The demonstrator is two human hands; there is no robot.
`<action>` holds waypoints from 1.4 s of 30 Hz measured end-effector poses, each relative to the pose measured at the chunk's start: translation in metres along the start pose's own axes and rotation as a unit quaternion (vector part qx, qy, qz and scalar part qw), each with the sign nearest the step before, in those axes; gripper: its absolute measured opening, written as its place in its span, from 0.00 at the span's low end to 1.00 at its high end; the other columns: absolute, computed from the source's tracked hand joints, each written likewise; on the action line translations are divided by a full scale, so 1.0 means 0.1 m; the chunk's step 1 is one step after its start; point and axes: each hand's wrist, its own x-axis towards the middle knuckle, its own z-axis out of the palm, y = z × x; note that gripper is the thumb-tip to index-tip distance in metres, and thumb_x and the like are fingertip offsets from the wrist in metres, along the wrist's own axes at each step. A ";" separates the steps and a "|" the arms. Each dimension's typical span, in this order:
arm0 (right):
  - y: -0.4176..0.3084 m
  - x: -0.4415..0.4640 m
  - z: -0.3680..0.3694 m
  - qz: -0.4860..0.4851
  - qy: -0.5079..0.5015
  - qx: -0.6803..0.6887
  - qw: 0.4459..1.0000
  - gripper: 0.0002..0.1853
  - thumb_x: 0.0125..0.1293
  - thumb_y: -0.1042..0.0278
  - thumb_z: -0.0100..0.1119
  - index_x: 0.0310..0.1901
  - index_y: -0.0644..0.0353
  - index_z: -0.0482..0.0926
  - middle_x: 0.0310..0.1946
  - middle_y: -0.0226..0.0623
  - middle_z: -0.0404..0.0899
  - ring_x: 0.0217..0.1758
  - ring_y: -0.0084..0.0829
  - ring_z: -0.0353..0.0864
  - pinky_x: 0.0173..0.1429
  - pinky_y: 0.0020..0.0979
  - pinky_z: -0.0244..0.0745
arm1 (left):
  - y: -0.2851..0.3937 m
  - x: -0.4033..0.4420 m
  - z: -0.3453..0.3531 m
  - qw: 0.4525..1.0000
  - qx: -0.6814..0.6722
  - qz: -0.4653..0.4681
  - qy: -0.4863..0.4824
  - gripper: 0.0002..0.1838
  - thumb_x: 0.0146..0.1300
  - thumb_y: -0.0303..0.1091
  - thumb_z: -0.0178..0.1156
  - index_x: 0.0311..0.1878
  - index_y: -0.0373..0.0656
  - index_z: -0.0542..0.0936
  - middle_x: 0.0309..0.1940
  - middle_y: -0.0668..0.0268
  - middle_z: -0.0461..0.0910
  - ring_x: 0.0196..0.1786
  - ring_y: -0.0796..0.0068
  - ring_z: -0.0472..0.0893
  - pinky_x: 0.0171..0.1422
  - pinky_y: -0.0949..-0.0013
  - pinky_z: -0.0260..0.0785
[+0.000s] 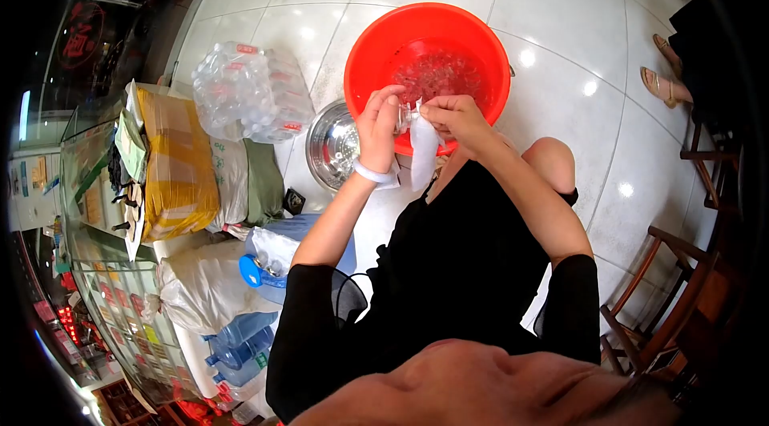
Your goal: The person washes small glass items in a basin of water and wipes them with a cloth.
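Observation:
My left hand [376, 131] is closed around a small clear, glass-like piece [404, 118], mostly hidden by the fingers. Close beside it, my right hand [458, 120] pinches the top of a white cloth [423, 155], which hangs down and meets the clear piece. Both hands are over the near rim of a large red basin [362, 50]. Many small clear pieces [444, 74] lie in the basin, seemingly in water. Left of my left hand, a shiny metal bowl [317, 155] holds more clear pieces.
Shrink-wrapped bottles [252, 94] stand at the left, beside a yellow-taped carton [178, 163] and sacks [264, 183]. Blue water jugs [240, 342] lie nearer me, along a glass display case [120, 306]. Wooden chairs [661, 282] and another person's sandalled feet [663, 82] are at the right.

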 end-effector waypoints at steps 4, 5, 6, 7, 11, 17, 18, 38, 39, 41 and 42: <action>-0.03 -0.05 0.08 -0.272 0.058 -0.256 0.926 0.06 0.54 0.71 0.56 0.31 0.66 0.76 0.20 0.31 0.73 0.23 0.22 0.71 0.28 0.23 0.64 | 0.06 0.08 -0.06 0.956 -0.204 -0.209 0.023 0.17 0.62 0.43 0.46 0.40 0.37 0.74 0.26 0.68 0.72 0.20 0.84 0.65 0.19 0.81 0.50; -0.02 -0.06 0.08 -0.351 0.071 -0.324 0.876 0.06 0.54 0.72 0.56 0.32 0.65 0.77 0.22 0.34 0.74 0.25 0.26 0.73 0.30 0.25 0.67 | 0.02 0.09 -0.10 0.940 -0.257 -0.224 0.002 0.17 0.62 0.43 0.46 0.39 0.36 0.73 0.24 0.67 0.72 0.18 0.81 0.65 0.18 0.80 0.49; -0.02 -0.05 0.07 -0.350 0.071 -0.324 0.876 0.06 0.54 0.72 0.56 0.32 0.65 0.77 0.22 0.34 0.74 0.25 0.26 0.73 0.30 0.25 0.67 | -0.02 0.10 -0.11 0.939 -0.258 -0.226 0.003 0.17 0.62 0.43 0.46 0.39 0.36 0.73 0.24 0.67 0.72 0.18 0.81 0.65 0.18 0.80 0.49; -0.03 -0.04 0.04 -0.389 0.072 -0.366 0.842 0.06 0.53 0.73 0.56 0.32 0.64 0.77 0.24 0.37 0.75 0.25 0.29 0.74 0.30 0.26 0.68 | -0.02 0.10 -0.11 0.933 -0.266 -0.240 0.001 0.18 0.62 0.43 0.46 0.38 0.36 0.73 0.23 0.65 0.73 0.17 0.80 0.64 0.17 0.80 0.48; -0.09 -0.05 -0.01 -0.424 0.068 -0.413 0.803 0.04 0.53 0.74 0.56 0.30 0.64 0.77 0.25 0.39 0.76 0.26 0.35 0.75 0.31 0.29 0.69 | -0.02 0.13 -0.12 0.912 -0.304 -0.274 -0.007 0.18 0.61 0.44 0.47 0.36 0.35 0.73 0.21 0.65 0.72 0.16 0.78 0.63 0.16 0.79 0.46; -0.22 -0.16 -0.05 -0.450 0.099 -0.423 0.781 0.04 0.53 0.74 0.56 0.29 0.64 0.77 0.23 0.39 0.76 0.27 0.35 0.76 0.31 0.29 0.70 | -0.06 0.14 -0.18 0.892 -0.342 -0.296 -0.017 0.19 0.61 0.44 0.47 0.35 0.34 0.73 0.19 0.66 0.69 0.15 0.79 0.60 0.15 0.78 0.44; -0.21 -0.15 -0.04 -0.449 0.098 -0.423 0.781 0.04 0.53 0.74 0.56 0.29 0.64 0.77 0.23 0.39 0.76 0.27 0.35 0.76 0.31 0.29 0.70 | -0.06 0.14 -0.18 0.891 -0.342 -0.296 -0.016 0.19 0.61 0.44 0.47 0.35 0.34 0.73 0.19 0.66 0.69 0.15 0.79 0.60 0.15 0.78 0.44; 0.02 -0.01 -0.07 -0.314 0.004 -0.299 0.901 0.06 0.54 0.73 0.54 0.31 0.65 0.78 0.21 0.36 0.76 0.24 0.23 0.74 0.29 0.26 0.68 | 0.09 0.02 0.04 0.941 -0.219 -0.254 0.030 0.17 0.62 0.42 0.46 0.37 0.35 0.73 0.21 0.68 0.70 0.17 0.82 0.64 0.17 0.81 0.47; 0.01 -0.02 -0.08 -0.315 0.002 -0.300 0.901 0.06 0.54 0.73 0.54 0.31 0.65 0.78 0.21 0.36 0.76 0.24 0.23 0.74 0.29 0.26 0.68 | 0.11 0.01 0.03 0.942 -0.220 -0.253 0.031 0.17 0.62 0.42 0.46 0.37 0.35 0.73 0.21 0.68 0.70 0.17 0.82 0.64 0.17 0.81 0.47; -0.02 -0.03 -0.08 -0.151 0.001 -0.207 0.967 0.07 0.54 0.72 0.54 0.33 0.65 0.78 0.22 0.34 0.77 0.26 0.17 0.73 0.30 0.23 0.68 | 0.16 0.01 -0.01 0.964 -0.156 -0.213 0.013 0.17 0.62 0.42 0.46 0.37 0.35 0.73 0.22 0.68 0.70 0.17 0.82 0.64 0.18 0.81 0.47; -0.03 -0.04 -0.06 -0.152 -0.002 -0.209 0.966 0.07 0.54 0.72 0.54 0.33 0.65 0.78 0.22 0.34 0.77 0.26 0.17 0.73 0.30 0.23 0.68 | 0.15 0.03 -0.02 0.965 -0.158 -0.210 0.015 0.17 0.62 0.42 0.46 0.37 0.35 0.73 0.22 0.68 0.70 0.17 0.82 0.64 0.18 0.81 0.47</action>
